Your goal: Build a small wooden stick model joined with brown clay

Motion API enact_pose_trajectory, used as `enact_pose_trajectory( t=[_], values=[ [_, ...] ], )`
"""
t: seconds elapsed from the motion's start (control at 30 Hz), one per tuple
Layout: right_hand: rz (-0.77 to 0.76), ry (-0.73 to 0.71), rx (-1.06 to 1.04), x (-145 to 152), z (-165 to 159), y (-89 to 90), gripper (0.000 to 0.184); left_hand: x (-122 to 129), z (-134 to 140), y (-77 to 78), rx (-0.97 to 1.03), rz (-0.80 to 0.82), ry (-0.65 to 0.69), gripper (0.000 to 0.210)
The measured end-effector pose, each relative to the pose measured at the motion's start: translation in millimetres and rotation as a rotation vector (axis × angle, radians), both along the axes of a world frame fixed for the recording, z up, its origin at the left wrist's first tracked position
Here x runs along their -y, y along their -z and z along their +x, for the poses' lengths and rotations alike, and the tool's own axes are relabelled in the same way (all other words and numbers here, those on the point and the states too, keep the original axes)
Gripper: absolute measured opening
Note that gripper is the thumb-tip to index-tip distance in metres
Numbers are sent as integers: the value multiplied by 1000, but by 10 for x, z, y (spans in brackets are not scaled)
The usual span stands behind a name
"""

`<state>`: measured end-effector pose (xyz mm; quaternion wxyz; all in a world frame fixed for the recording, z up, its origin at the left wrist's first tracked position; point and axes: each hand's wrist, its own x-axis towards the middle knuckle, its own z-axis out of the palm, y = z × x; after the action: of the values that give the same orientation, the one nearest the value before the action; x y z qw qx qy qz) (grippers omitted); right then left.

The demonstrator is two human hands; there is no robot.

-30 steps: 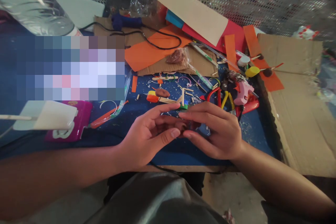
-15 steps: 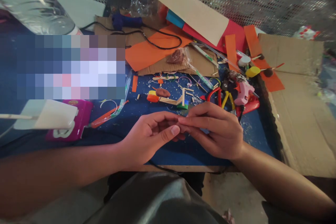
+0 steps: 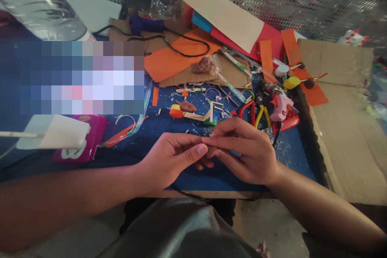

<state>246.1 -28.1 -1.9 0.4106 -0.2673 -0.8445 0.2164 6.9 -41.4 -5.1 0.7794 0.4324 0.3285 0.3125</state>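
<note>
Over the table's near edge, my left hand (image 3: 178,159) and my right hand (image 3: 248,149) meet at the fingertips. Both pinch a small brown lump (image 3: 211,152) that looks like modelling clay; the fingers hide most of it. Just beyond them lies a small build of wooden sticks (image 3: 195,116), with a yellow-orange bottle cap (image 3: 175,111) at its left end and a blue-green cap (image 3: 211,120) at its right. A brown clay piece (image 3: 188,107) rests on or against the build. Farther back, a clear plastic wrapper holds more brown material (image 3: 204,65).
To the right lie a pink glue gun (image 3: 281,107), red-handled pliers (image 3: 247,112) and a cardboard sheet (image 3: 347,129). A magenta socket block (image 3: 98,133) with a white charger (image 3: 65,132) sits left. Orange sheets (image 3: 178,54) and a blue corded tool (image 3: 148,25) are behind.
My right hand has shifted slightly left and its fingers have moved a little on the lump. The fingers of my left hand are slightly repositioned. Things on the table have stayed put.
</note>
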Motion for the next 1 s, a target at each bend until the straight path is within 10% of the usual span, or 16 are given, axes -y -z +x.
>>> enact_pose_trajectory(
  t=[0.27, 0.5, 1.0],
  values=[
    [-20, -18, -20, -6, 35, 29, 51, 1, 33, -5, 14, 39, -69, 39],
    [81, 49, 19, -22, 16, 21, 25, 13, 33, 54, 171, -28, -67, 45],
    [14, 65, -44, -26, -12, 30, 31, 37, 37, 8, 70, 15, -179, 47]
  ],
)
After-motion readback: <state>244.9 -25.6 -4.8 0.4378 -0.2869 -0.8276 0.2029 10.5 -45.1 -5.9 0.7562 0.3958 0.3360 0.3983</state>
